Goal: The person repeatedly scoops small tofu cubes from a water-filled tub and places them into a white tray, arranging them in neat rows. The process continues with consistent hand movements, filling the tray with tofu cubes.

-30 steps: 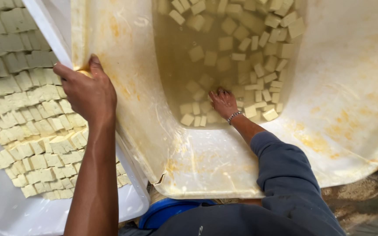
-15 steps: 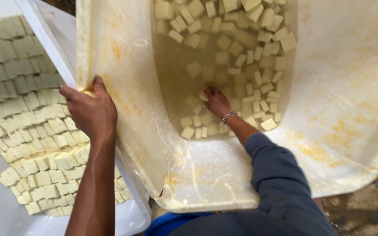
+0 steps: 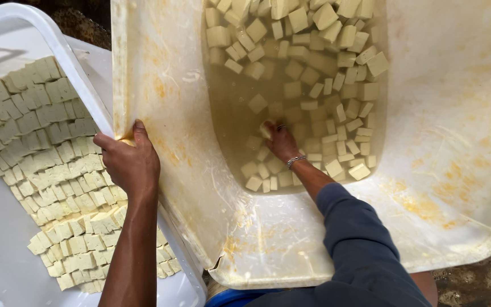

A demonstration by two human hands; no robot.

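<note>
A large cream tub (image 3: 160,85) with yellow stains holds murky liquid and several pale cubes (image 3: 291,68) floating in it. My left hand (image 3: 129,162) grips the tub's left rim. My right hand (image 3: 281,142), with a bracelet at the wrist and a dark blue sleeve, is down in the liquid and closed around one pale cube (image 3: 266,131) among the floating pieces.
A white tray (image 3: 7,34) lies to the left, touching the tub, with several pale cubes (image 3: 41,153) packed in tight rows. Dark wet ground (image 3: 484,278) shows at the lower right. Something blue (image 3: 228,298) sits under the tub's near edge.
My right hand has moved farther into the liquid and closed on a cube. The view has shifted, and my left hand stays on the rim.
</note>
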